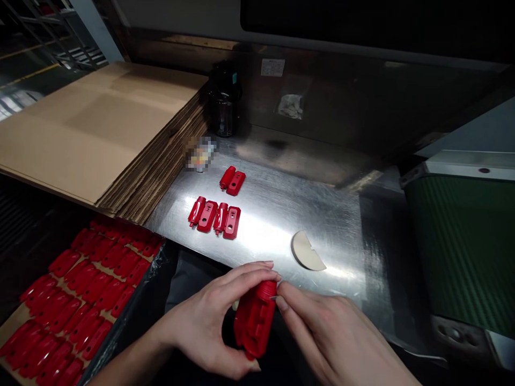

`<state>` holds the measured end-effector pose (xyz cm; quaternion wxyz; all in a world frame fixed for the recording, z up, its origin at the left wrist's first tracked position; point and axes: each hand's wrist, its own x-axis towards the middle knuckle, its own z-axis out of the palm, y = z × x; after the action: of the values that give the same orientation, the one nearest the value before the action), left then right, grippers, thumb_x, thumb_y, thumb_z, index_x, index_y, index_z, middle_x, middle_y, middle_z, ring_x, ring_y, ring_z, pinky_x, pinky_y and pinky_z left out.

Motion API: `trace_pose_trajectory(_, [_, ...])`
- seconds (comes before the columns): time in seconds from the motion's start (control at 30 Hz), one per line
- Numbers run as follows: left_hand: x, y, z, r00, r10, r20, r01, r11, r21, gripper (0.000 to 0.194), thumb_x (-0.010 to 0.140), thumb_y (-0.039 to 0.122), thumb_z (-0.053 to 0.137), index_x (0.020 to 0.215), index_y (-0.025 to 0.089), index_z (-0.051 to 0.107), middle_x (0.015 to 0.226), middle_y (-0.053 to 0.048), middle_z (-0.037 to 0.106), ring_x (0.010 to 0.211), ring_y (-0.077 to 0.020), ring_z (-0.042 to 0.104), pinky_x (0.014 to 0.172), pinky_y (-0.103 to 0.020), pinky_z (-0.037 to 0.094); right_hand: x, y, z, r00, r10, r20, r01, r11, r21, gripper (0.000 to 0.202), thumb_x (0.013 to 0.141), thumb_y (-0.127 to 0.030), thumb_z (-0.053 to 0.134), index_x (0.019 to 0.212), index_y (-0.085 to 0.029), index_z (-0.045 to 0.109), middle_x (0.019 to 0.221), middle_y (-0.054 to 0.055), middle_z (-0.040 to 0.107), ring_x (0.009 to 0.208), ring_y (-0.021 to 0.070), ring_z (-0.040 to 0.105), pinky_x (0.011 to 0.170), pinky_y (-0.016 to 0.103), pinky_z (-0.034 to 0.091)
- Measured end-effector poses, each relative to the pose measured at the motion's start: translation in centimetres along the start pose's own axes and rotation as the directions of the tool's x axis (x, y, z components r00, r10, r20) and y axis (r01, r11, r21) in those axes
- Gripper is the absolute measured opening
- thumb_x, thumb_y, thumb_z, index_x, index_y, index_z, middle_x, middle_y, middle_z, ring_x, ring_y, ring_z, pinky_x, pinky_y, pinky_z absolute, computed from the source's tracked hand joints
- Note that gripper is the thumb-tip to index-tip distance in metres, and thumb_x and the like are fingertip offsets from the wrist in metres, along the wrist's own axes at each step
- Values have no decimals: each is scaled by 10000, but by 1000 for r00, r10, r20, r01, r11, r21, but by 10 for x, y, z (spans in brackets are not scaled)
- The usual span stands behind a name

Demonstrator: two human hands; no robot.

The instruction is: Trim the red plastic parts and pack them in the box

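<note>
My left hand [213, 316] is wrapped around a hollow red plastic housing [257, 321] with a ribbed, threaded-looking end at the top. The housing stands nearly upright just off the table's front edge, its open inside facing me. My right hand [322, 327] is closed in a pinch against the ribbed end. A thin blade-like tool shows only as a small tip between its fingers and the housing; the rest is hidden. Beyond the hands, several red molded parts [229, 220] lie in pairs on the metal table [265, 214]. A beige half-disc [306, 252] rests nearer the right hand.
Stacked cardboard sheets [104, 123] cover the table's left side. Below them, a lined box holds rows of red parts [80, 300]. A dark transparent jug [224, 107] stands at the back. To the right runs a green conveyor belt [466, 252].
</note>
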<state>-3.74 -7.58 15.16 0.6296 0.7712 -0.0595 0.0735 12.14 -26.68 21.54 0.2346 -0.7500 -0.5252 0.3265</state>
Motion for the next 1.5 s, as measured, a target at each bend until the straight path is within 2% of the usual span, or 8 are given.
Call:
trace_pose_trajectory(0.73, [5, -2, 1, 996, -60, 66, 57, 997, 49, 1233, 662, 185, 967, 1669, 423, 298, 1700, -68, 443, 1580, -358, 435, 1305, -470, 409, 7, 13, -12, 979, 122, 163, -169, 935, 311, 449, 1135, -569, 339, 939, -280, 621, 853, -18, 674, 797, 213, 613, 745, 342, 405])
trace_pose_trajectory(0.9, [5, -4, 1, 995, -75, 68, 66, 990, 126, 1220, 712, 173, 934, 1676, 447, 240, 1714, -58, 439, 1607, -335, 392, 1321, -487, 384, 11, 35, 1, 974, -18, 225, -154, 675, 721, 504, 1111, -621, 454, 841, -215, 577, 744, -18, 530, 673, 139, 479, 635, 270, 397])
trace_pose_trajectory(1.0, [4, -5, 1, 988, -129, 90, 113, 980, 164, 1254, 703, 193, 955, 1668, 486, 211, 1749, -36, 396, 1623, -344, 361, 1344, -536, 326, 7, 60, 3, 974, 121, 193, -227, 431, 874, 477, 1054, -669, 537, 896, -220, 573, 677, -63, 436, 533, 96, 330, 477, 219, 307])
trace_pose_trajectory(1.07, [3, -6, 1, 980, -178, 86, 163, 974, 160, 1291, 690, 200, 967, 1661, 516, 178, 1774, -20, 348, 1631, -356, 339, 1349, -572, 296, 3, 85, -3, 922, 387, 22, -243, 533, 811, 479, 1008, -716, 529, 973, -240, 579, 699, -56, 470, 513, 110, 391, 460, 231, 370])
trace_pose_trajectory(1.13, [1, -10, 2, 964, -260, 53, 254, 962, 99, 1293, 669, 202, 979, 1649, 512, 193, 1776, -31, 343, 1606, -375, 381, 1325, -590, 329, 2, 114, -12, 771, 580, -263, -355, 734, 579, 495, 997, -702, 451, 1051, -235, 607, 759, 3, 564, 605, 192, 567, 582, 344, 527])
trace_pose_trajectory(1.23, [1, -21, 5, 932, -362, -13, 357, 923, -145, 1157, 686, 275, 987, 1601, 431, 297, 1754, -103, 374, 1506, -395, 505, 1261, -596, 389, 3, 146, -18, 587, 603, -540, -564, 783, 262, 580, 946, -587, 388, 1184, -139, 670, 966, 183, 687, 908, 397, 693, 893, 614, 547])
trace_pose_trajectory(1.37, [3, -40, 15, 901, -422, -99, 269, 723, -636, 1003, 698, 412, 1004, 1511, 327, 423, 1750, -185, 363, 1542, -443, 438, 1245, -639, 337, 12, 144, 1, 616, 472, -630, -593, 805, 22, 729, 918, -569, 371, 1342, -46, 652, 1380, 301, 574, 1319, 509, 503, 1135, 651, 393])
trace_pose_trajectory(1.5, [8, -47, 28, 849, -496, -182, 150, 557, -817, 958, 694, 486, 992, 1471, 273, 472, 1753, -208, 350, 1574, -455, 399, 1264, -625, 329, 26, 121, 25, 727, 462, -508, -573, 816, -78, 664, 950, -590, 474, 1356, -89, 631, 1224, 245, 675, 1153, 455, 603, 997, 564, 487])
